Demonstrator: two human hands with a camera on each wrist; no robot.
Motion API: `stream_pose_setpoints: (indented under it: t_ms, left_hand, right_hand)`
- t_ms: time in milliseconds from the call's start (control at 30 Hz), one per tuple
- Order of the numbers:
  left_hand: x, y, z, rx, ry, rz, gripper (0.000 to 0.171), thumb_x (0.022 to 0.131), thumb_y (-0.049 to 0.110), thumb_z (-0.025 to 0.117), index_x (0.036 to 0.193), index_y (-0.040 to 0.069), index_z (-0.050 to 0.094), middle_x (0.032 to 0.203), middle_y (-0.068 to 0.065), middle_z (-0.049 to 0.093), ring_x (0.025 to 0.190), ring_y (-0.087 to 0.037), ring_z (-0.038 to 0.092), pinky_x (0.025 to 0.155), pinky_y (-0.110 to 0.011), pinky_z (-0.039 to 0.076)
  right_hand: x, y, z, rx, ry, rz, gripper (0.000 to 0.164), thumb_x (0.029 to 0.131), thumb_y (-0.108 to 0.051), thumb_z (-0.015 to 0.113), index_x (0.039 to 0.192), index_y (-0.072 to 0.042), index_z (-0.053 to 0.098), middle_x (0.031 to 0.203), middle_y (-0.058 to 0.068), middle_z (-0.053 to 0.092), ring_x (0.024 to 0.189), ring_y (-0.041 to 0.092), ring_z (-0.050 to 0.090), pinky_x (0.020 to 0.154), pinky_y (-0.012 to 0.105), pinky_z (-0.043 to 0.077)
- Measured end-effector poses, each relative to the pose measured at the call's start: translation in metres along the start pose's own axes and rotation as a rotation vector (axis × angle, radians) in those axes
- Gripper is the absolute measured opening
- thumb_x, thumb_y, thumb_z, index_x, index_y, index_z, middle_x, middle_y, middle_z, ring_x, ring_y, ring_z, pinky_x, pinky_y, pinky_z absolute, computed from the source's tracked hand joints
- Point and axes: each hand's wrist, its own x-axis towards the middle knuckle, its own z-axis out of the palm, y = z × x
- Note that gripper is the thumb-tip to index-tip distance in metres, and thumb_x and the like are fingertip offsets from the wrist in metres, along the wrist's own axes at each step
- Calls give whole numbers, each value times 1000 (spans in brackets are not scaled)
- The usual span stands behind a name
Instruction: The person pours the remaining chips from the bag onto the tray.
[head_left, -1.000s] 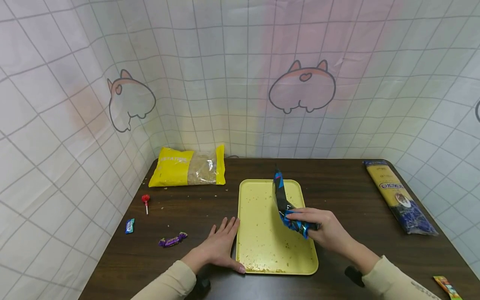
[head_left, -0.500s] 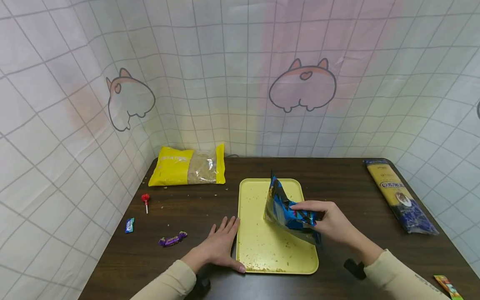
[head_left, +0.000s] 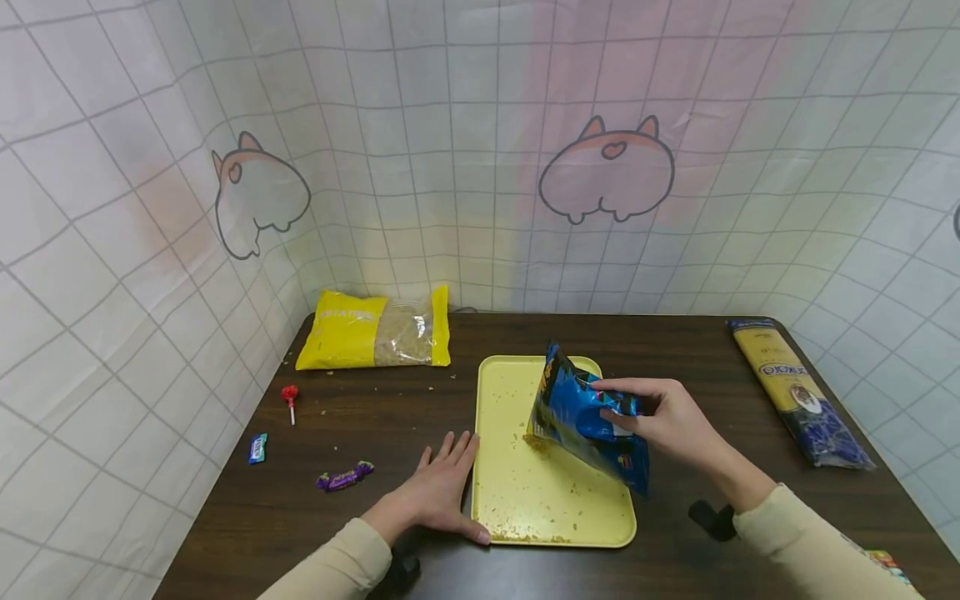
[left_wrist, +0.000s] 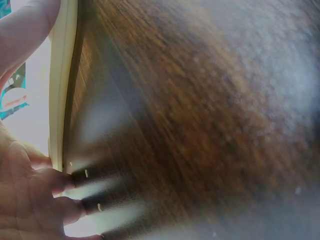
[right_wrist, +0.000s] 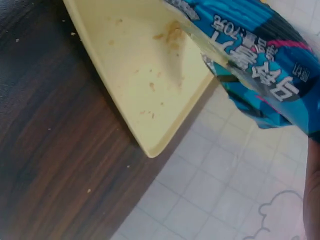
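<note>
A blue and black snack bag (head_left: 581, 417) hangs tilted over the pale yellow tray (head_left: 517, 500), its left end low near the surface. My right hand (head_left: 675, 421) grips it between thumb and fingers. White lettering shows on the bag (right_wrist: 260, 55) in the right wrist view. Under its lower corner lies a small heap of brown crumbs (head_left: 536, 442). More crumbs are scattered on the tray, mostly along the near edge. My left hand (head_left: 442, 492) rests at the tray's left edge with fingers spread; the left wrist view shows it beside the tray rim (left_wrist: 62, 95).
On the left lie a yellow bag with a clear window (head_left: 375, 329), a red lollipop (head_left: 290, 396), a small blue candy (head_left: 257, 447) and a purple wrapped candy (head_left: 345, 477). A yellow and blue packet (head_left: 798, 392) is at right. An orange-green wrapper (head_left: 888, 565) is partly covered by the right sleeve.
My right hand has lifted slightly and turned the bag, so its wide blue side now shows. A crumb heap has appeared beneath it. The left hand stays put.
</note>
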Motion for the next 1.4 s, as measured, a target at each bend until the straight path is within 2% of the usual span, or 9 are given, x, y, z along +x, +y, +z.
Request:
stream_pose_setpoints:
  t_ms: [67,133,333,467,567,733,1067,1167,1400]
  left_hand:
    - [0,0,0,0,1,-1,142,65,73,84,165,5,9,171,-20,12,158,-44,10,119,-71,17]
    - [0,-1,0,0,1,-1,142,65,73,84,165,6,9,171,-19,13,158,-44,10,119,-71,17]
    - [0,-1,0,-1,1,2,141,66,73,84,165,5,9,172,-19,12,158,-44,10,119,-71,17]
    - [0,-1,0,2,0,0,141,66,73,84,165,5,9,172,-19,12,158,-43,10,119,-71,18]
    - [-1,0,0,4,-2,0,142,66,73,84,165,5,9,172,-19,12,158,-43,10,119,-71,18]
    - [-1,-1,-1,-3,-1,1,141,66,72,84,165,5,9,172,-19,12,158,-44,10,119,-71,18]
    - [-1,-1,0,-5,1,4,142,66,73,84,165,5,9,172,-19,12,158,-44,10,119,-71,17]
    - [-1,-1,-1,-5,-1,3,141,66,72,84,165,5,8,172,-19,12,158,-44,9,119,-71,17]
    - [-1,0,-1,-12,-4,0,141,66,71,84,165,5,9,172,-19,12,158,-44,9,119,-71,17]
  right_hand:
    - [3,-2,-1,-16,0,31,32,93,-10,75,125,-13,75,77,4,63,47,8,31,45,29,33]
    - [7,-4,-1,-21,-5,58,33,94,-11,74,127,-13,74,77,6,62,47,8,30,45,29,32]
    - [17,-8,0,-34,-7,92,35,95,-12,73,131,-11,71,118,16,73,47,10,34,46,30,32]
    - [21,-9,0,-40,2,103,36,96,-13,72,132,-13,71,124,16,72,45,11,32,45,29,32]
    - [24,-9,0,-34,15,96,36,96,-12,72,132,-13,71,129,16,71,51,12,42,48,29,34]
    - [28,-9,0,-17,39,83,35,96,-10,71,131,-10,71,126,18,72,58,13,51,50,30,36]
    - [33,-8,3,-6,99,63,34,96,-10,72,130,-8,71,122,16,73,57,9,50,52,27,38]
    - [34,-9,3,-12,118,53,34,97,-11,72,130,-8,71,123,16,73,66,5,56,56,26,42]
    - [37,-15,2,-6,102,95,36,98,-14,71,134,-10,69,124,16,72,60,11,51,54,27,39]
